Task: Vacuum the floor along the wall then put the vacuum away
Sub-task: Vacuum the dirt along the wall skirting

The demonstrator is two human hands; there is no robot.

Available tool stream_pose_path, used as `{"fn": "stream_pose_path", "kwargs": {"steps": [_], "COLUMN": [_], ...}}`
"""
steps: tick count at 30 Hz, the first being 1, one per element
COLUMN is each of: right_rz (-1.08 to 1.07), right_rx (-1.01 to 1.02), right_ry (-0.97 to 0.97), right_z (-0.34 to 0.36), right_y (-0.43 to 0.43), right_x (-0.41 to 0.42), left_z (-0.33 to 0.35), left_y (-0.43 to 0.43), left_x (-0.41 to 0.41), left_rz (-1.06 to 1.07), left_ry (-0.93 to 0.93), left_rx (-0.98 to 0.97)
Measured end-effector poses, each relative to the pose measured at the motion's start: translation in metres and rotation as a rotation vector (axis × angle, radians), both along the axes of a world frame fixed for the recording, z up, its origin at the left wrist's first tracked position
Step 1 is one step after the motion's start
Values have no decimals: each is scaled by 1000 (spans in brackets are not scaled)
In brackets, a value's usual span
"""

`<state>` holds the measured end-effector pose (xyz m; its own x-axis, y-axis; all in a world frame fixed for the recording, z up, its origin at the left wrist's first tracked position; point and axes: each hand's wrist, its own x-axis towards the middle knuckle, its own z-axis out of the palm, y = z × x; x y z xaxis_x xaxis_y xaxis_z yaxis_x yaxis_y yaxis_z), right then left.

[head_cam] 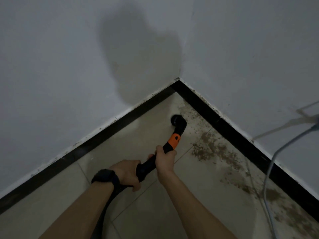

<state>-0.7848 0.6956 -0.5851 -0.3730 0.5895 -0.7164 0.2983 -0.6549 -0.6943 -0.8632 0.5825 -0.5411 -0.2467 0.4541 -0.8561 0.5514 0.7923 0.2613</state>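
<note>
Head view: edge vacuuming under way, left grip (126, 171) and right grip (164, 158) clamped round the vacuum wand (174, 141), nozzle (178, 120) down near the wall corner (178, 80); next, probably sweep the dirt (215, 149) right of it.

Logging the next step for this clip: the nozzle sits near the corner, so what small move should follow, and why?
Probably draw the nozzle toward the right-hand wall and back along its black skirting: brown dirt lies in a band there, while tiles by the left wall look clean. The left hand and right hand both grip the vacuum wand.
</note>
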Motion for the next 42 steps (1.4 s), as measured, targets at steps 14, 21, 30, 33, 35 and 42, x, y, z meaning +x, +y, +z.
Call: {"fn": "stream_pose_path", "kwargs": {"steps": [14, 21, 30, 33, 35, 42], "right_rz": [237, -70, -143, -71, -6, 38], "right_rx": [-20, -29, 88, 59, 68, 176], "right_ry": [-2, -21, -102, -63, -62, -150], "right_z": [26, 12, -5, -1, 1, 2], "right_y": [20, 10, 1, 6, 15, 45], "right_x": [-14, 43, 66, 44, 25, -28], "left_z": [17, 6, -19, -20, -22, -39], "left_y": [10, 19, 22, 16, 14, 10], "left_x": [8, 20, 35, 22, 16, 20], "left_rz": [270, 96, -25, 80, 149, 401], "left_ry": [-213, -342, -362, -356, -330, -48], "left_rx": [-16, -137, -177, -128, -44, 385]}}
